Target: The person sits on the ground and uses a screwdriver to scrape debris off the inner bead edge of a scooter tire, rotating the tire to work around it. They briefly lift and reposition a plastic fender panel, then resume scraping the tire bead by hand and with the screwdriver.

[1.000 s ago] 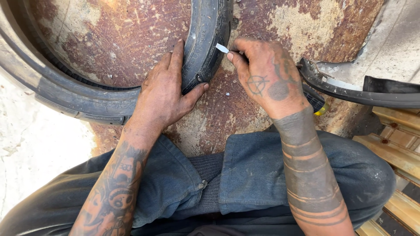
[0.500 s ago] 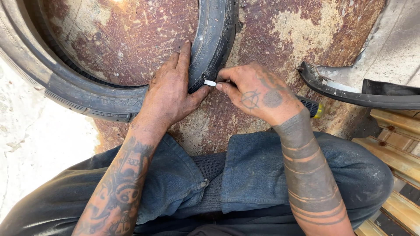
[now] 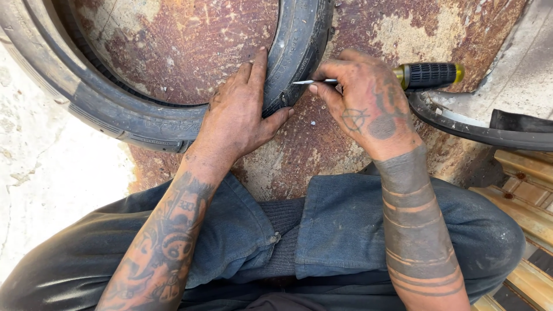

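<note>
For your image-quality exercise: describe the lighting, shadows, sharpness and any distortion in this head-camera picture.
Head view: hard daylight from above, bright and nearly washed out on the pale ground; a dark shadow inside the tyre. Left hand, right hand and the screwdriver are sharp, with no motion blur. Wide lens: the trousers bulge at the bottom edge.

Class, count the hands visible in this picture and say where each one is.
2. The left hand grips the black rubber tyre; the right hand holds a black-and-yellow-handled screwdriver, its tip at the tyre.
</note>
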